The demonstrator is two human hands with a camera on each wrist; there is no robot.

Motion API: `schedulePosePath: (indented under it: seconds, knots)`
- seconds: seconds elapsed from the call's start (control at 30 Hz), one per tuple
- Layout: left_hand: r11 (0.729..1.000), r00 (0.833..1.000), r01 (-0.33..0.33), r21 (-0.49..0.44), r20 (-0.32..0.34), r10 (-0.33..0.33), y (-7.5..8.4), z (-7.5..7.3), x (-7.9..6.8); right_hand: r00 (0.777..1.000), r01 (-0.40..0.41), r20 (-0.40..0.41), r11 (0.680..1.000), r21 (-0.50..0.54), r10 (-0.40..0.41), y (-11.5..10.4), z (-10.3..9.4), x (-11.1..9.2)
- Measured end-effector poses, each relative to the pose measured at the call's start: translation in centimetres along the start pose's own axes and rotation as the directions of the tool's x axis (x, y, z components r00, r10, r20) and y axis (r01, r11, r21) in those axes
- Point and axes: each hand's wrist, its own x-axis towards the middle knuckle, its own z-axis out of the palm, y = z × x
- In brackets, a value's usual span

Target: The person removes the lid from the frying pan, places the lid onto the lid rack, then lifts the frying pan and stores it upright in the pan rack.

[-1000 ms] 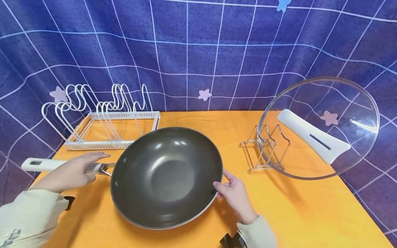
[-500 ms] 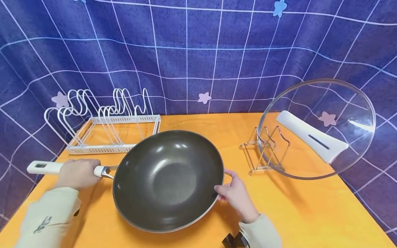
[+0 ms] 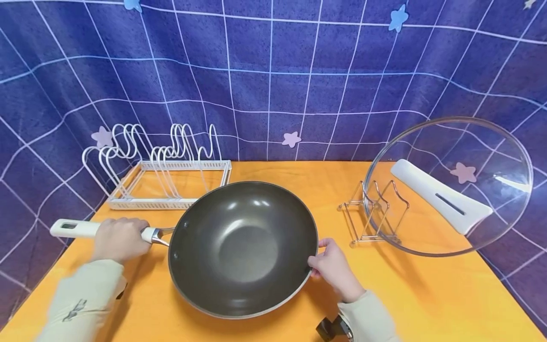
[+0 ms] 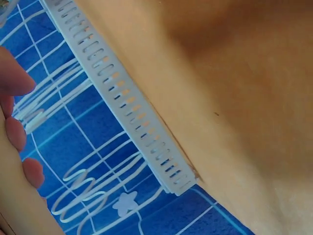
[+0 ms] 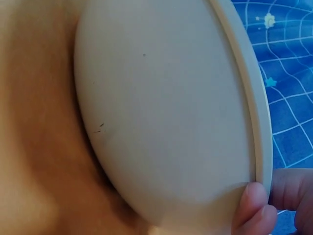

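A dark-coated wok (image 3: 248, 251) with a pale outside sits at the middle of the table, its long white handle (image 3: 77, 229) pointing left. My left hand (image 3: 121, 240) grips that handle around its middle. On the opposite side, my right hand (image 3: 334, 270) pinches the wok's rim, thumb on the inside edge and fingers underneath. From the right wrist view, the cream underside of the wok (image 5: 166, 107) shows, with fingertips (image 5: 254, 200) against its rim. In the left wrist view only curled fingers (image 4: 17, 132) appear at the left edge.
Behind the handle stands a white wire rack (image 3: 149, 203) with upright loops. At right, a small metal rack (image 3: 376, 237) holds a large glass lid (image 3: 508, 209) upright, its white handle (image 3: 440, 195) facing me. An orange cloth (image 3: 427, 304) covers the table; a blue gridded curtain (image 3: 273, 85) hangs behind.
My left hand has gone from hovering with loose fingers at the handle to gripping it. The right hand keeps its pinch on the rim. The whole head view has shifted slightly.
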Motion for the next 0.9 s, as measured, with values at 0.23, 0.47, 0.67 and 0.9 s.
schedulePosePath:
  seconds: [0.23,0.47,0.67,0.9]
  knots:
    - [0.998,0.998,0.055,-0.012,-0.005,-0.055,1.7,0.1,0.5,1.0,-0.01,-0.019,0.996,-0.09,0.008,-0.2,-1.3,1.1]
    - [0.994,0.992,0.107,-0.013,0.073,-0.106,2.4,0.2,1.0,1.0,-0.016,-0.021,0.984,-0.176,0.012,-0.4,-2.1,2.5]
    - [0.991,0.986,0.136,-0.013,0.099,-0.134,3.1,0.4,1.5,1.0,-0.02,-0.011,0.984,-0.177,0.019,-0.5,-2.9,3.5]
    - [0.99,0.988,0.14,-0.002,0.071,-0.139,3.6,0.7,2.2,1.0,-0.017,-0.007,0.985,-0.17,0.016,-0.4,-3.4,3.9]
